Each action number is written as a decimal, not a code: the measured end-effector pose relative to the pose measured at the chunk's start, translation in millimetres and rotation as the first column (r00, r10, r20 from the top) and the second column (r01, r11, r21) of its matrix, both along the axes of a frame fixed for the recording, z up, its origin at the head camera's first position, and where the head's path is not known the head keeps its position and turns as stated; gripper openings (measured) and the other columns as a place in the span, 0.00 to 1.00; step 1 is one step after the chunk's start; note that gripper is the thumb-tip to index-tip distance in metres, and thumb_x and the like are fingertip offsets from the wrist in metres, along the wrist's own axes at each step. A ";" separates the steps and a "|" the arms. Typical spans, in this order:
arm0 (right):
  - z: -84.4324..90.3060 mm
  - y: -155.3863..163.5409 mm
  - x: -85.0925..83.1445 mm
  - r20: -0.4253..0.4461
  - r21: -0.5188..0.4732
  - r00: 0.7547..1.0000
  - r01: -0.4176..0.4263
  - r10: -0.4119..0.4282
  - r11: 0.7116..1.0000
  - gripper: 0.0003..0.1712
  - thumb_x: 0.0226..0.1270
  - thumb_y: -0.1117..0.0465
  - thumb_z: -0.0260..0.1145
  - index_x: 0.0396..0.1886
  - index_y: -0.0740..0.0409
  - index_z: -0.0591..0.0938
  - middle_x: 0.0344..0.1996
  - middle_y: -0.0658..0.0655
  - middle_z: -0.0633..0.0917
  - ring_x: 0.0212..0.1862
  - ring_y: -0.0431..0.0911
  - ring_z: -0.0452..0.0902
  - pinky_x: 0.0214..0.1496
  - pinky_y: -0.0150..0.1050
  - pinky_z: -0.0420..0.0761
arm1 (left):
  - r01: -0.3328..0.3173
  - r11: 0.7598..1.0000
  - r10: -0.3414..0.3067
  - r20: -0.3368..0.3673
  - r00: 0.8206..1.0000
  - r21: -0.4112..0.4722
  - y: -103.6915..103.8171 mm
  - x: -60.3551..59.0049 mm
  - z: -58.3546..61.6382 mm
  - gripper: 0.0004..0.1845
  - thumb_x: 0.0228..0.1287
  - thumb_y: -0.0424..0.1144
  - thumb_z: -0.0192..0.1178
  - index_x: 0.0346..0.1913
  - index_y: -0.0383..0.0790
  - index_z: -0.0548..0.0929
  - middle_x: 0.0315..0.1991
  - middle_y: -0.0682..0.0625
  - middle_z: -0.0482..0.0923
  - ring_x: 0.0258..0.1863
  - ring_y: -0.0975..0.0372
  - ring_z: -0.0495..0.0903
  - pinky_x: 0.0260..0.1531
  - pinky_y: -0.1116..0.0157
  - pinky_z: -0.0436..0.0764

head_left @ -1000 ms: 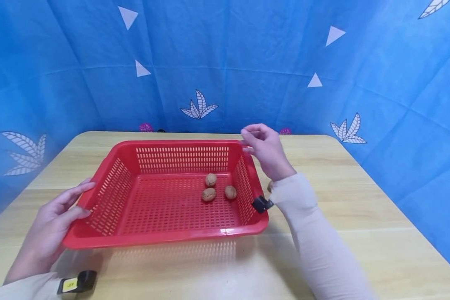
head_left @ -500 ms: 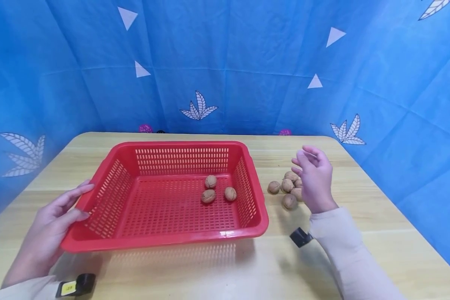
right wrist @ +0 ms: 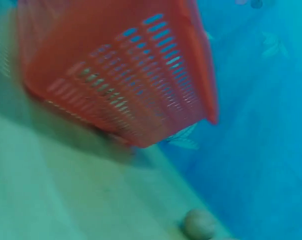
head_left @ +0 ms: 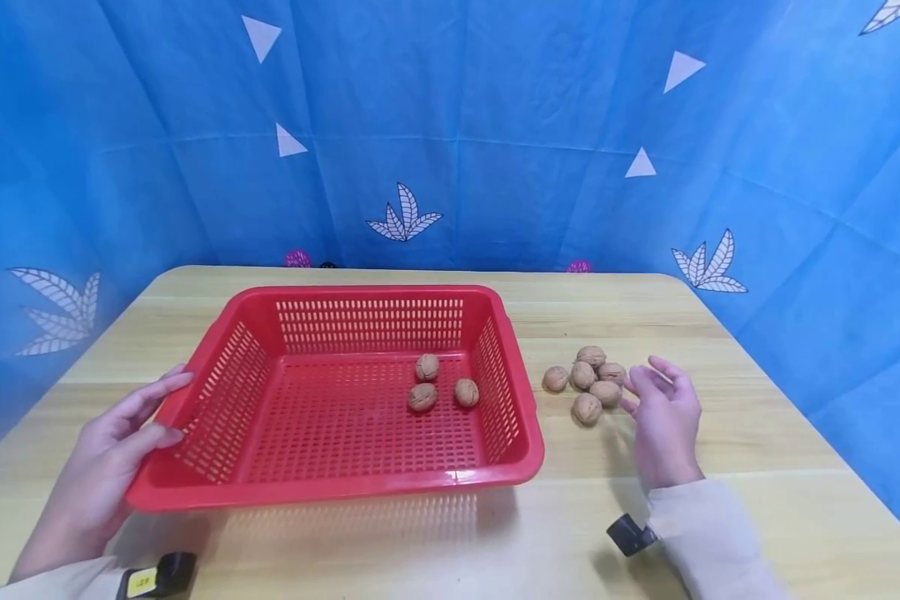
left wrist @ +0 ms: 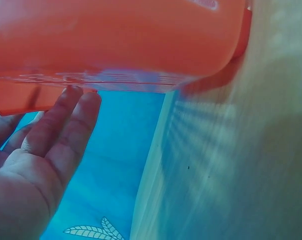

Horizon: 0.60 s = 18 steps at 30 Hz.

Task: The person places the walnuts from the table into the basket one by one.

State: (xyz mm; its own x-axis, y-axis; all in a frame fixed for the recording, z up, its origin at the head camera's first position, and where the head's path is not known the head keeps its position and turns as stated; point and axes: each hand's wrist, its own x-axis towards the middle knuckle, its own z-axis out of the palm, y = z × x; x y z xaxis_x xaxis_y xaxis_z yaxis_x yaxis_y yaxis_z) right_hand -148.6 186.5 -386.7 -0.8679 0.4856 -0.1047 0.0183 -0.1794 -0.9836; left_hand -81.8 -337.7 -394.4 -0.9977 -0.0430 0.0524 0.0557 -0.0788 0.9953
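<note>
My left hand holds the left rim of a red plastic basket, thumb over the rim and fingers along its outer side. In the left wrist view, the fingers of that hand reach up to the basket's side. Three walnuts, one of them a walnut nearest the front, lie on the basket floor toward its right end. Several more walnuts are grouped on the table right of the basket. Just right of this group is my right hand, fingers loosely bent with nothing seen between them.
The pale wooden table runs back to a blue patterned curtain. The basket's right slotted wall and a blurred walnut show in the right wrist view.
My right hand has moved from the basket's far right corner rightward and down to the right side of the walnut group, uncovering those walnuts. The left hand stays on the rim.
</note>
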 end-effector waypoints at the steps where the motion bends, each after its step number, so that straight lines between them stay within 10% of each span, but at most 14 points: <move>1: -3.0 -0.7 1.2 0.021 0.009 1.000 -0.002 0.002 1.000 0.13 0.73 0.62 0.58 0.52 0.45 0.68 0.53 0.51 0.69 0.52 0.44 0.71 0.51 0.33 0.78 | 0.002 1.000 -0.002 -0.001 1.000 -0.001 0.0 -0.1 0.6 0.28 0.71 0.25 0.49 0.68 0.55 0.72 0.73 0.60 0.55 0.42 0.67 0.83 0.29 0.59 0.85; 10: -14.3 -6.9 10.5 0.104 0.185 0.994 -0.065 0.046 0.981 0.31 0.69 0.60 0.63 0.68 0.55 0.61 0.63 0.56 0.64 0.47 0.43 0.69 0.41 0.31 0.78 | -0.040 0.992 0.048 0.069 0.996 -0.117 4.2 3.1 4.9 0.32 0.70 0.30 0.56 0.73 0.56 0.64 0.73 0.58 0.53 0.41 0.68 0.84 0.31 0.61 0.85; 18: -20.3 -12.8 12.4 0.171 0.336 0.960 -0.270 0.224 0.902 0.34 0.69 0.61 0.63 0.71 0.59 0.60 0.66 0.59 0.63 0.58 0.47 0.64 0.47 0.29 0.75 | -0.049 0.992 0.056 0.053 0.997 -0.117 4.2 5.2 5.5 0.32 0.69 0.31 0.56 0.73 0.54 0.64 0.74 0.59 0.52 0.43 0.71 0.81 0.33 0.62 0.85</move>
